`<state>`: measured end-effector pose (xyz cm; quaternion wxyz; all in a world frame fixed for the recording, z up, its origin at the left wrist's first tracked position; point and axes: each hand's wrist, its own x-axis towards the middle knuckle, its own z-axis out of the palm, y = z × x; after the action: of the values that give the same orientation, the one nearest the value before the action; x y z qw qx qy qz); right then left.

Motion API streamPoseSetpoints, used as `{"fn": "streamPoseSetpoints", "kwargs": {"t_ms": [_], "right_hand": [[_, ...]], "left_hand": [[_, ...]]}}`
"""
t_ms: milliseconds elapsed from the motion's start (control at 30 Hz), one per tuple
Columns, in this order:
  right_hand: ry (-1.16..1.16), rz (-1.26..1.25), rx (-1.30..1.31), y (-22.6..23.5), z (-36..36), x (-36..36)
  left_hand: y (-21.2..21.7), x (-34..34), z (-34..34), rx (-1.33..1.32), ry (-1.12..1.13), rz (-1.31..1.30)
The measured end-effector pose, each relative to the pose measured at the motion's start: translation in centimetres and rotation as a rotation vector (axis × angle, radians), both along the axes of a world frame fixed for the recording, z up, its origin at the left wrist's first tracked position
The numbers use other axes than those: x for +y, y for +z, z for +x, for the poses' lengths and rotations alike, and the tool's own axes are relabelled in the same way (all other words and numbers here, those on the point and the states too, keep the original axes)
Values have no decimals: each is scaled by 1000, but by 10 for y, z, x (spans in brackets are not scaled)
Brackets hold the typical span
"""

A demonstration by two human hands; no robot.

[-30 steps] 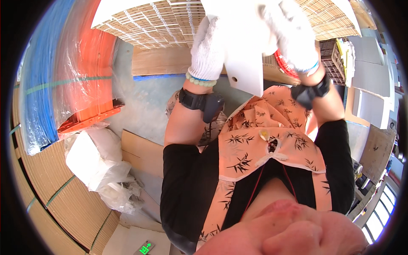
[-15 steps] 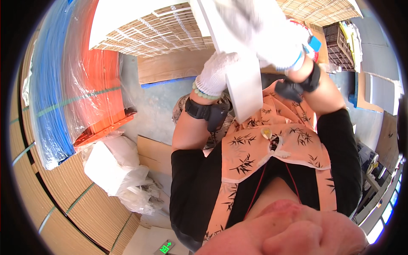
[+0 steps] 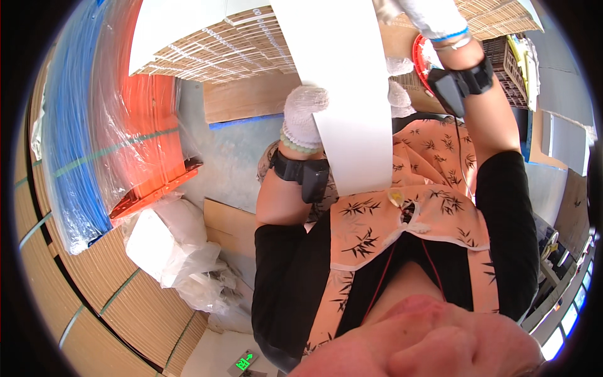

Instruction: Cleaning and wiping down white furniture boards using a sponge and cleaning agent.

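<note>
A long white flat panel (image 3: 352, 125) runs from the top of the view down toward my apron. My left hand (image 3: 304, 114), in a white knit glove, is closed around it: the thumb side shows at the left edge, and fingertips come out past the right edge. Up and to the right, my right hand (image 3: 434, 19), gloved too, is beside the panel's right edge near the top of the view. Its fingers are partly cut off by the frame, so their grip is unclear.
Stacks of cardboard pieces (image 3: 232, 47) stand ahead on both sides. A red round-rimmed container (image 3: 419, 60) sits beyond the panel, with a brown crate (image 3: 502, 69) to the right. At the left are plastic-wrapped blue and orange sheets (image 3: 147, 113) and crumpled clear plastic (image 3: 201, 270).
My right hand has moved right, off the panel's face. The panel now lies flatter to view, its broad white face showing. My left hand keeps hold of it, shifted slightly.
</note>
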<state>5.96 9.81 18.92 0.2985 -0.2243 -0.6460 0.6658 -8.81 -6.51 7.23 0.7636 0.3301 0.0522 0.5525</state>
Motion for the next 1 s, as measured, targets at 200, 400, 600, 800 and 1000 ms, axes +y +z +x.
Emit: {"fn": "streamPoseSetpoints", "kwargs": {"t_ms": [200, 400, 600, 800, 1000], "right_hand": [[-123, -94, 166, -4, -22, -55], [-4, -116, 11, -15, -15, -59], [420, -411, 163, -13, 4, -44], [111, 19, -46, -16, -6, -57], [-102, -202, -164, 2, -3, -68]], "left_hand": [[-29, -10, -10, -54, 135, -156], [-19, -8, -13, 256, 155, 28], [-12, -10, -4, 47, 140, -25], [-3, -9, -2, 94, 131, -129], [-5, -5, -3, -4, 78, -156]]}}
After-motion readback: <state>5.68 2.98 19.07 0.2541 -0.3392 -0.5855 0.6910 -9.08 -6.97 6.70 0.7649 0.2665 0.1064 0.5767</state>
